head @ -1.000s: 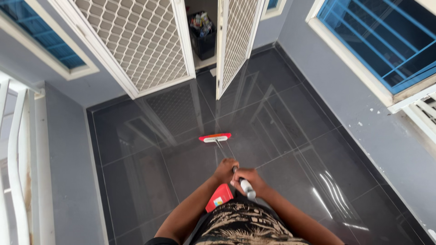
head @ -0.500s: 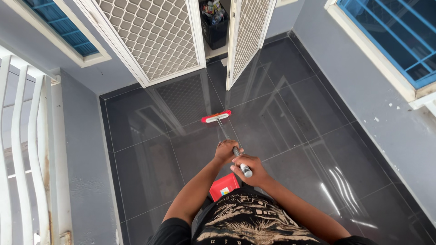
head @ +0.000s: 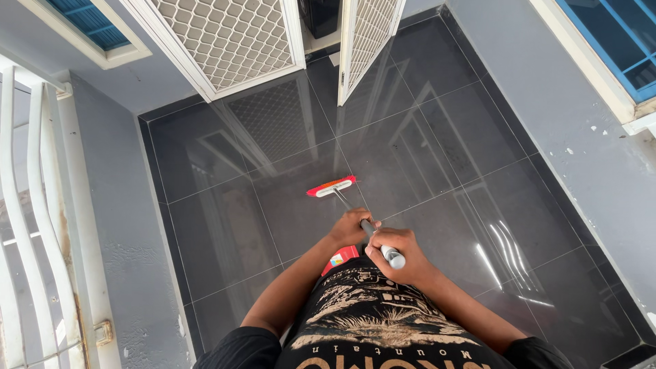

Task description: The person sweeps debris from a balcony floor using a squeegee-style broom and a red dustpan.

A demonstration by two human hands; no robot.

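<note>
Both arms reach forward and down from the body. The left hand (head: 350, 228) is closed around the broom (head: 345, 198) handle, farther along it; the right hand (head: 395, 258) grips the grey handle end, nearer the body. The thin handle slants away to a red brush head resting on the dark glossy floor (head: 437, 164), near the white mesh door (head: 362, 41). A red dustpan (head: 339, 260) shows beneath the left wrist.

The red dustpan (head: 339, 259) at lower centre was mostly hidden behind the left hand (head: 350, 229) and the shirt. The dark bin (head: 321, 15) in the doorway was cut off by the top edge. The broom's bristles (head: 331, 186) were too small to judge.
</note>
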